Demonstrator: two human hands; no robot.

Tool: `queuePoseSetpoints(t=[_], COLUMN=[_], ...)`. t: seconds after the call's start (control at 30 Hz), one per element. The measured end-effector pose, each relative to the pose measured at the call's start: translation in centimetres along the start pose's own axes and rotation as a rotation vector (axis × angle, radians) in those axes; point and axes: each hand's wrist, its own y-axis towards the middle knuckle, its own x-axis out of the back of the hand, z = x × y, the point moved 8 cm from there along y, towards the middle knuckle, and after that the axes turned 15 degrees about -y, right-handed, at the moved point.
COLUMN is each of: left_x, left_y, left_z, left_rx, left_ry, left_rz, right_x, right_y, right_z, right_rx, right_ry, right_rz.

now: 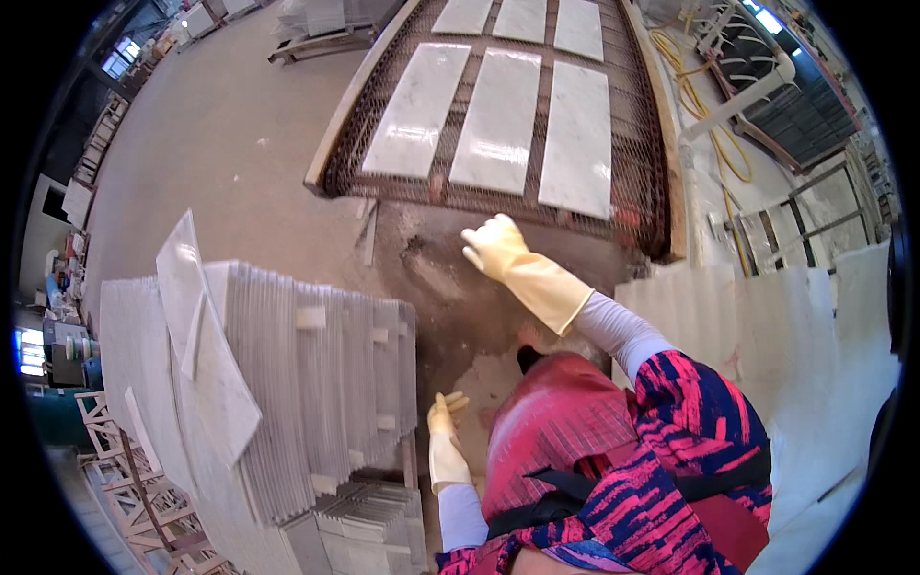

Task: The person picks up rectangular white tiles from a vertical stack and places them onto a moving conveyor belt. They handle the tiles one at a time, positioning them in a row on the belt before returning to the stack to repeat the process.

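Tiles (494,120) on mesh conveyor (637,144), long axes pointing away from wearer, approx. parallel; white, grey-veined, glossy, rectangular. R hand (500,249) nr conveyor's close end, fingers half-curled, empty; L hand (445,416) by stacked slabs (287,345), fingers loosely spread, empty. Greyish floor (240,125), dark patches nr conveyor; workshop w/ white pipe (738,103) at R.
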Motion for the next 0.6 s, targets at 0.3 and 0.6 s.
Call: queuePoseSetpoints(t=[0.3, 0.6], left_x=[16.6, 27.3], left_y=[-12.4, -26.9], left_z=[9.8, 34.0], left_rx=[-0.088, 0.039], left_ry=[-0.227, -0.635], left_rz=[-0.264, -0.817], right_x=[-3.3, -2.2], right_y=[-19.2, -22.4], right_z=[27.3, 37.3], right_rx=[0.522, 0.862], right_ry=[0.373, 0.356], right_rz=[0.547, 0.662])
